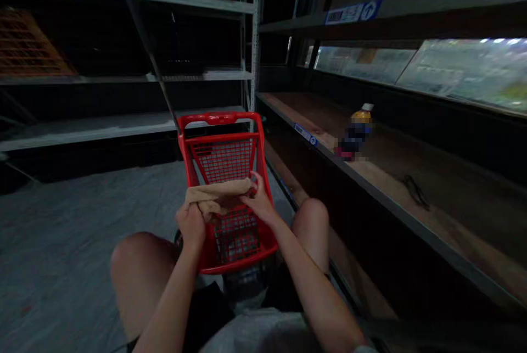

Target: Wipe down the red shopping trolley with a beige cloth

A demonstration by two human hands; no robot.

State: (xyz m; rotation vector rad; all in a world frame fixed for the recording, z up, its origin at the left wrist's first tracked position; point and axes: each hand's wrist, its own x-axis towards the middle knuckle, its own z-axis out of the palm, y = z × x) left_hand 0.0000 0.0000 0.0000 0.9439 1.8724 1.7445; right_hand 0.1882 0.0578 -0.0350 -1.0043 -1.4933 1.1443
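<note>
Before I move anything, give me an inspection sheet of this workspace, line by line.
Surface: wooden shelf on the right; grey floor below.
Job's things: tan cloth, partly bunched, held over a red shopping basket.
Clutter: white-capped bottle near the shelf's front edge, its middle pixelated.
Hands: left hand closed on the cloth's left end; right hand at its right end, grip unclear.
Cables: dark thin loop on the shelf, possibly a cord; too dim to tell.
Surroundings: metal rack with an orange crate; thin pole reaching the basket's upper left corner.

Left hand [191,227], fingertips apparently behind tan cloth [222,189]; bottle [355,132] label unreadable under pixel blur
</note>
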